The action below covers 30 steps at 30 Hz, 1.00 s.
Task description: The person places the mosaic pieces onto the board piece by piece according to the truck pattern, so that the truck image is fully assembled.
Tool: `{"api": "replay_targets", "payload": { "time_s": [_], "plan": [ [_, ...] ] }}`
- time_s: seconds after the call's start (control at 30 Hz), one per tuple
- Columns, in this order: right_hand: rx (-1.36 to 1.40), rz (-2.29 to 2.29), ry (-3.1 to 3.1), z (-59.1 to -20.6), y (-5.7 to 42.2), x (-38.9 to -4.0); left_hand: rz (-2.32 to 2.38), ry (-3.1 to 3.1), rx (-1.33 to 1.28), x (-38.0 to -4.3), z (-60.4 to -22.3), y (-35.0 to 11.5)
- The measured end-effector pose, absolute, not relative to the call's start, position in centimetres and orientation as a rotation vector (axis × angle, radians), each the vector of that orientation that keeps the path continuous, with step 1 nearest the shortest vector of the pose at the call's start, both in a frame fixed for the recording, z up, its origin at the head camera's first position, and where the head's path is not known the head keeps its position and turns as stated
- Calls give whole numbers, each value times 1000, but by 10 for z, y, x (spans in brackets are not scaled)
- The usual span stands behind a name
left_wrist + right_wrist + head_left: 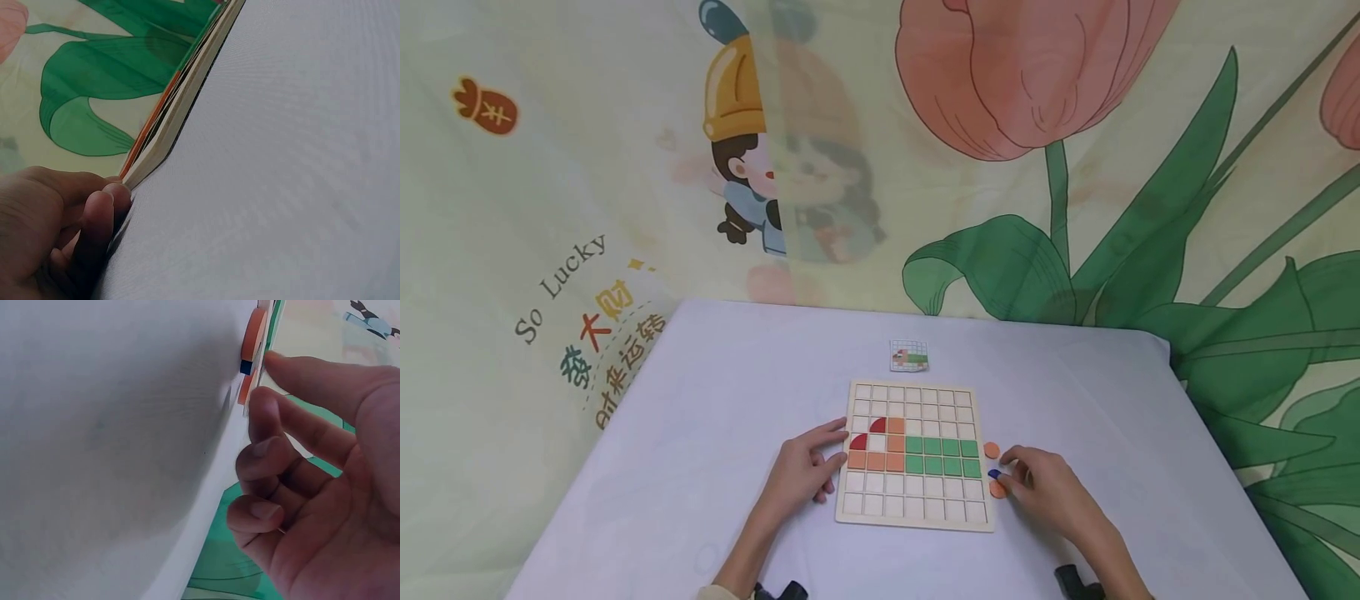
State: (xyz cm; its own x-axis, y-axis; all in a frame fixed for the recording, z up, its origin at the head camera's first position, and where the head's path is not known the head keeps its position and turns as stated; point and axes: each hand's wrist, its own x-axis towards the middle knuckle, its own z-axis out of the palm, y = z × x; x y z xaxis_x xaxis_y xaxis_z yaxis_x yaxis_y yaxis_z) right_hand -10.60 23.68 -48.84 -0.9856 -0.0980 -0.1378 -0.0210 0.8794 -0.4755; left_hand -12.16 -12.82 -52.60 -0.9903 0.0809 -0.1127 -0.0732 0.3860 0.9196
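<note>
A square wooden grid board (pixel 913 508) lies on the table, with green, orange and red pieces in its cells. My left hand (pixel 801 471) rests at the board's left edge, index finger and thumb touching the rim. In the left wrist view, fingertips (pixel 117 190) meet the board's corner. Right of the board, a small dark blue piece (pixel 994 473) lies between two orange discs (pixel 992 450). My right hand (pixel 1045 487) is beside them, thumb right at the blue piece. The right wrist view shows thumb and index finger apart, close to the blue piece (pixel 247 367), the other fingers loosely bent.
Behind the board lies a small picture card (pixel 909 356) showing a coloured grid pattern. A white cloth covers the table (pixel 760 367). A printed curtain with a big tulip (pixel 1030 75) hangs behind the table's far edge.
</note>
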Motion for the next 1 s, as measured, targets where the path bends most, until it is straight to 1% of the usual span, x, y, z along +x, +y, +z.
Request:
{"api": "replay_targets", "payload": {
  "time_s": [0.5,1.0],
  "plan": [
    [-99,-691,2893,-494,240,-108,1667,2509,3,-121,-526,-128],
    [-39,-660,2897,-494,236,-112,1664,2507,14,-121,-527,-129]
  ]
}}
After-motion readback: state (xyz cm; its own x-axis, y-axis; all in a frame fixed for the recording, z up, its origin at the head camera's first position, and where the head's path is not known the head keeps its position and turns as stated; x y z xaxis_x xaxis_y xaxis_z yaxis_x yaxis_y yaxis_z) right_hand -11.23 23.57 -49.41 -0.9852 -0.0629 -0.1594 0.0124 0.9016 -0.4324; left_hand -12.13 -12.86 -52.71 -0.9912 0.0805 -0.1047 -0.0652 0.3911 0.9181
